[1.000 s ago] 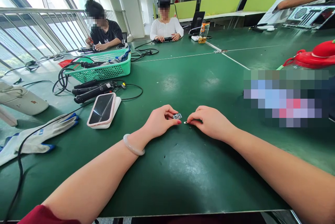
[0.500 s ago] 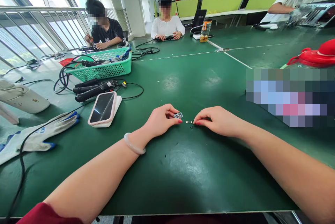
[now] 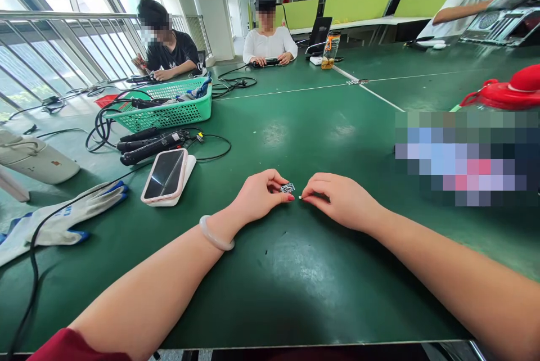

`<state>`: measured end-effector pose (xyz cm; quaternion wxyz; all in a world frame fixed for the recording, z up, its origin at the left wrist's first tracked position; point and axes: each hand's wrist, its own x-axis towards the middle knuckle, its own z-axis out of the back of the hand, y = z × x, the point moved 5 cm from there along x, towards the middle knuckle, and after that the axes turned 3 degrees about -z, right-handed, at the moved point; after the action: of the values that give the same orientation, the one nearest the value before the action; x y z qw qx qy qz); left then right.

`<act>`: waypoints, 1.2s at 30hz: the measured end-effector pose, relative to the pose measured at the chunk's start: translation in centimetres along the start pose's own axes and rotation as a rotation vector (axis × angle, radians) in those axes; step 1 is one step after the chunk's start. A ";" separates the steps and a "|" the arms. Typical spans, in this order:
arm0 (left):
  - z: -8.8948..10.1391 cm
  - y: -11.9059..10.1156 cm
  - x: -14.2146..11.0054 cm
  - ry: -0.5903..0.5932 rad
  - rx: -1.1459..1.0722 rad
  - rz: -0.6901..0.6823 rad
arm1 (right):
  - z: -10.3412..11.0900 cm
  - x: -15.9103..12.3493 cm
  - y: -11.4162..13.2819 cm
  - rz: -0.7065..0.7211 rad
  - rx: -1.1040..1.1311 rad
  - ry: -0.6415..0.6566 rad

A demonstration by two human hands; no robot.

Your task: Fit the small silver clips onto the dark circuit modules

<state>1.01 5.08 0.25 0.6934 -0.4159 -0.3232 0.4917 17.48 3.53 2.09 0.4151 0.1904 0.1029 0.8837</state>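
My left hand (image 3: 259,197) rests over the green table, thumb and fingers pinching a small printed circuit board (image 3: 288,187) that sticks out past the fingertips. Just to the right, my right hand (image 3: 335,197) has its thumb and forefinger closed on a small white rectangular piece (image 3: 300,198) at the table surface. Only a bit of that piece shows at the fingertips; the fingers hide the rest. A narrow gap separates the two hands, and the board and the white piece are apart.
Left of my hands lie a phone (image 3: 166,174), black handheld devices with cables (image 3: 154,144) and a work glove (image 3: 71,217). Behind them stands a green basket (image 3: 164,116). A red lid (image 3: 502,94) is at the right. Several people sit across the table (image 3: 287,136).
My right hand first drew slightly right, uncovering the white piece on the table, then came back left with its fingers over it. The left hand stays put with the circuit board.
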 end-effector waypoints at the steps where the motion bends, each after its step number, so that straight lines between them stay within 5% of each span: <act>1: 0.0 -0.1 0.0 -0.001 -0.002 -0.001 | 0.2 -0.1 0.3 0.017 -0.034 -0.065; 7: -0.2 -0.6 -0.3 0.006 -0.040 0.002 | 0.7 -0.4 2.0 0.156 -0.264 -0.325; 18: -0.3 -0.7 -0.2 0.007 -0.047 0.003 | 0.9 -0.6 3.4 0.288 -0.446 -0.427; 29: -0.6 -1.2 -0.2 0.146 -0.536 0.056 | 2.2 -1.6 3.7 0.298 -0.165 -0.642; 32: -0.4 -1.1 -0.1 0.128 -0.591 0.073 | 2.3 -1.3 2.9 0.208 -0.082 -0.569; 36: -0.3 -0.4 0.1 0.080 -0.566 0.113 | 0.9 -0.1 0.3 -0.089 -0.049 -0.241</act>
<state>1.46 5.02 0.51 0.5336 -0.6291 -0.3962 0.4031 17.70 3.25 3.00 0.4679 0.2803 0.0391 0.8373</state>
